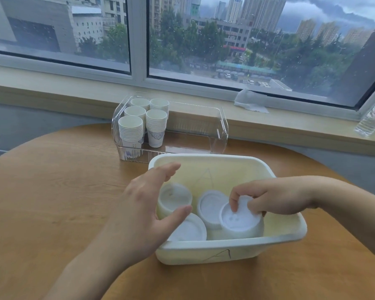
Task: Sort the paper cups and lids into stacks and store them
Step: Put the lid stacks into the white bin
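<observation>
On the round wooden tabletop [52, 180] below a rain-streaked window [225, 40] sits a cream bin [225, 252] marked "A", with a clear organizer [220, 126] just behind it. Inside the bin lie four lid stacks [212, 208]. The right hand [275, 198] reaches in from the right and pinches the top lid [240, 217] of the nearest right stack between fingers and thumb. The left hand [143, 213] hovers over the bin's left edge, fingers spread, holding nothing. Five cup stacks [155, 126] stand upright in the organizer's left end. A crumpled tissue [250, 102] and a water bottle [371, 120] rest on the windowsill.
</observation>
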The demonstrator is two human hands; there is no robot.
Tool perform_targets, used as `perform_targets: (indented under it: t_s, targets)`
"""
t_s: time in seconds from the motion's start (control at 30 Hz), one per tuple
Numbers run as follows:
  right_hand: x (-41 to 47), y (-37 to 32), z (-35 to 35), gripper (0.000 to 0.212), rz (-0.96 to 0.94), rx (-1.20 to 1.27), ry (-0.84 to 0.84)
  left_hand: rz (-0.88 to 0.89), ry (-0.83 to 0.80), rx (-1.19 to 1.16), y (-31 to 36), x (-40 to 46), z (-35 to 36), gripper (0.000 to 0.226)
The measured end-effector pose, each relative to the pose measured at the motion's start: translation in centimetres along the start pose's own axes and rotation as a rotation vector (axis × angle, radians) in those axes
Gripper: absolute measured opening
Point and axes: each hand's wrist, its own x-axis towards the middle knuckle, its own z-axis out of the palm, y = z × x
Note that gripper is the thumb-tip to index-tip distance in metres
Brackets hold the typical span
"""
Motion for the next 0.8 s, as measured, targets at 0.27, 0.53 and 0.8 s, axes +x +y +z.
perform_targets:
  t_s: [0.27, 0.53, 0.8]
  targets:
    - [2.1, -0.5, 1.7, 0.032, 0.04, -0.038, -0.051, -0.001, 0.002, 0.009, 0.1, 0.0, -0.2, 0.072]
    - [3.3, 0.4, 3.7, 0.043, -0.069, -0.102, -0.011, -0.012, 0.005, 0.005, 0.3, 0.0, -0.2, 0.073]
    - [3.0, 0.4, 3.9, 0.046, -0.119, -0.192, 0.07, -0.028, 0.024, -0.019, 0.9, 0.0, -0.6, 0.069]
